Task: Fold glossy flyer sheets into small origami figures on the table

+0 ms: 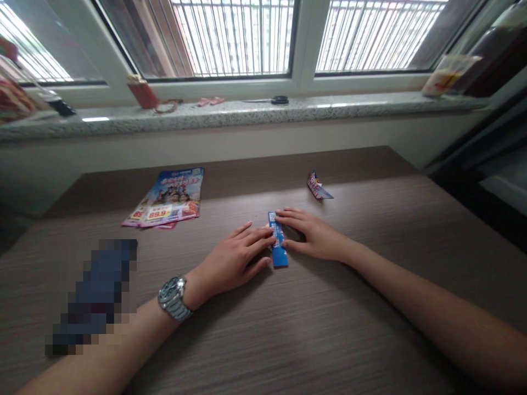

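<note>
A narrow blue strip of folded paper [279, 257] with white print lies upright in my view, near the middle of the table. My left hand [236, 255], with a metal watch [175, 298] at its wrist, lies flat from the left, fingers stretched and tips on the strip. From the other side, my right hand [310, 233] rests its fingertips on the strip's upper end, thumb apart at its right edge. Neither hand is closed round the paper. Beyond my right hand stands a small folded paper piece [317, 186], printed in several colours.
A stack of printed flyers [173, 197] lies at the back left of the table [288, 334]. Nearer me on the left is a blurred-out dark object [96, 293]. Scissors [280, 100], a red box [143, 92] and a plastic bag [444, 77] sit on the windowsill [230, 115].
</note>
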Demonstrator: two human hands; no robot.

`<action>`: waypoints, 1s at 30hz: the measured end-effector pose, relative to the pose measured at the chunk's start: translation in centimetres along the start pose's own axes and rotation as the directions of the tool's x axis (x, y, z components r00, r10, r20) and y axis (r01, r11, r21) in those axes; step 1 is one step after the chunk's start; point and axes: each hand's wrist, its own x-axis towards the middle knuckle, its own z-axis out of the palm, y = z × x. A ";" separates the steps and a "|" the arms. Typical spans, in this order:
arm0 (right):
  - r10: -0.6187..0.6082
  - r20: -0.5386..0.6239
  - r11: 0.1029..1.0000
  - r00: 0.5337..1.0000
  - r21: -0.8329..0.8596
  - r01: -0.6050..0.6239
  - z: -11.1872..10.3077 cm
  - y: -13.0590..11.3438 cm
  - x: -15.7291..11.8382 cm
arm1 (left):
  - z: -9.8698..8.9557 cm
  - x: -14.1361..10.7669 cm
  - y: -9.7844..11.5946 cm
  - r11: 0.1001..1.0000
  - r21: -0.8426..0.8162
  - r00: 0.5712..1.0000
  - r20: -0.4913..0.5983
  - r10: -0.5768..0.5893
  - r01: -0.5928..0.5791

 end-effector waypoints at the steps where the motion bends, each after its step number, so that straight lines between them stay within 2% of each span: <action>1: -0.002 -0.007 1.000 1.000 0.005 0.002 0.0 0.0 0.0 | 0.0 0.0 0.0 1.000 0.002 1.000 0.004 -0.001 0.001; 10: 0.134 -0.166 0.989 0.977 0.090 -0.120 0.4 0.1 1.2 | -0.1 -0.1 0.0 1.000 -0.011 1.000 0.004 0.001 -0.001; 22: 0.134 -0.197 0.987 0.971 -0.061 -0.148 0.1 1.5 4.1 | -0.2 -0.1 0.2 0.999 -0.034 1.000 -0.010 -0.001 0.000; 30: 0.160 -0.227 0.982 0.961 -0.058 -0.177 0.0 2.2 5.1 | 0.0 -0.1 0.1 0.999 -0.044 1.000 -0.028 -0.005 0.003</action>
